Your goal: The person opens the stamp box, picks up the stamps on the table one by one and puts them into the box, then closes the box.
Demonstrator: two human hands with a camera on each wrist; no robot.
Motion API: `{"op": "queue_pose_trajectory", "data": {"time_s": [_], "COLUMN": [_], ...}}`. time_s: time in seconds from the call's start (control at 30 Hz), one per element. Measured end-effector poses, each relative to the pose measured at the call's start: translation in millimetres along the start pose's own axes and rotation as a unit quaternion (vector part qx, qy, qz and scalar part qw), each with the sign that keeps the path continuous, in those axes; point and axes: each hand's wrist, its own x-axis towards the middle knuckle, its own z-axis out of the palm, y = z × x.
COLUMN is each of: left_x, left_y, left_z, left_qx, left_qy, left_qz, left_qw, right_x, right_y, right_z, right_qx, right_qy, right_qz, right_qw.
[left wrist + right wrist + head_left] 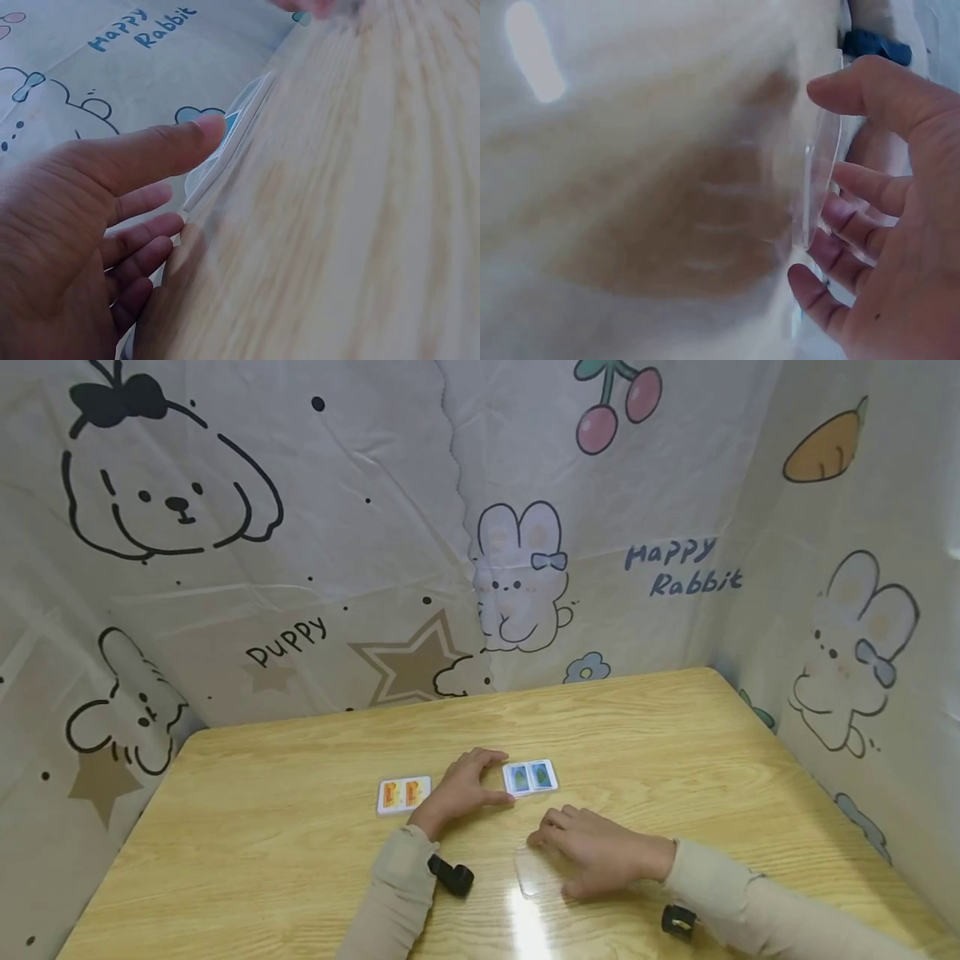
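My left hand (463, 787) spans the left end of a small flat white case (531, 777) with two blue pictures. The thumb is at its near corner and the index finger is by its far corner. In the left wrist view the thumb overlaps the case, and the other fingers are loosely bent beside it. Nearer to me, my right hand (596, 852) holds a clear plastic cover (529, 872) between its thumb and bent fingers, low over the table. The hand hides the right part of the cover.
Another flat white case (404, 795), with two orange pictures, lies left of my left hand on the wooden table (285, 827). Printed cloth (390, 543) hangs behind and beside the table. A black wrist mount (452, 875) is on the left sleeve, another (678, 922) on the right.
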Motion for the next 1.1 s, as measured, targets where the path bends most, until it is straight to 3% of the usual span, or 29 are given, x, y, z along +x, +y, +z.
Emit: {"op": "queue_pose_trajectory", "data": {"time_s": [0.2,0.4,0.77,1.1], "left_x": [-2.4,-2.2,-0.4,-0.5], "left_y": [-0.2,0.2,-2.2,-3.4], "left_z": [-3.2,-5.2,-3.1,-3.7], "left_qx": [-0.005,0.002,0.002,-0.001], "left_qy": [-0.004,-0.006,-0.001,-0.004], "left_qz": [0.001,0.001,-0.003,-0.006], "left_qw": [1.0,1.0,1.0,1.0], "right_x": [7,22,59,69], "right_y": [11,27,48,55], "right_z": [-19,-33,-34,-28], "right_qx": [0.036,0.033,0.026,0.033], "right_qy": [0.049,0.092,0.073,0.053], "right_qz": [0.019,0.021,0.06,0.095], "right_qw": [0.998,0.995,0.995,0.993]}}
